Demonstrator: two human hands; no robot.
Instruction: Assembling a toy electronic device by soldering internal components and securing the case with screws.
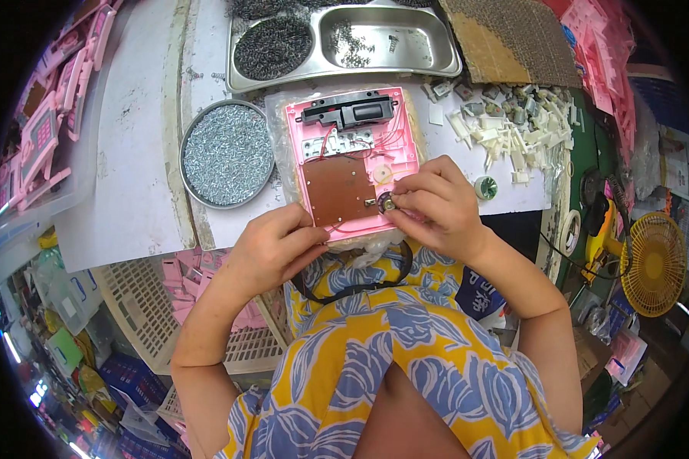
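White worktable (126, 145) held everything. Metal tray (344, 74) sat at twelve o'clock, screw dish (226, 157) at nine, white parts pile (513, 134) at two, presumably for easy reach. Pink housing (407, 149) lay open side up mid-layout on a plastic-wrapped pad (285, 149), likely cushioning it. My left hand (272, 246) touched its seven o'clock corner, probably bracing; couldn't tell pinch from press. My right hand (440, 210) held a small round part (388, 202) in a narrow pinch, inside the housing at five o'clock, beside the brown board (331, 187). Table edge ran close at six; most room lay past the dish.
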